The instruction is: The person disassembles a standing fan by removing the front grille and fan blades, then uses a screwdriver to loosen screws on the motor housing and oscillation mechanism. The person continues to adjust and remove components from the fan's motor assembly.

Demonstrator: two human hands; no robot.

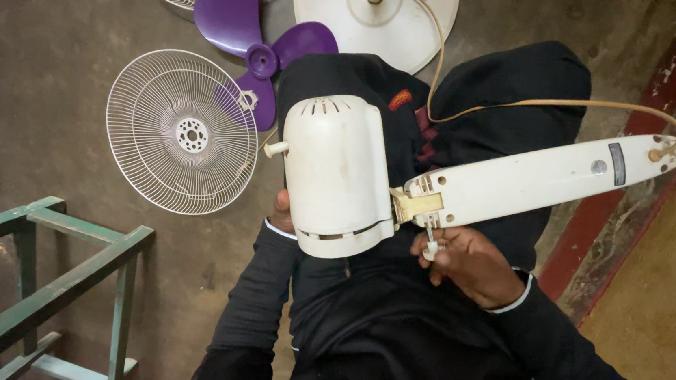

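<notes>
Seated above a concrete floor, a person's right hand (470, 263) pinches a small white knob beneath the cream plastic fan motor housing (338, 174), resting rigid and seemingly weighty across the lap, left hand (281, 214) bracing it from behind, grip hidden.

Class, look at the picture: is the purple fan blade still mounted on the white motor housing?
No. The purple fan blade lies on the floor beside a wire guard, apart from the white motor housing.
</notes>
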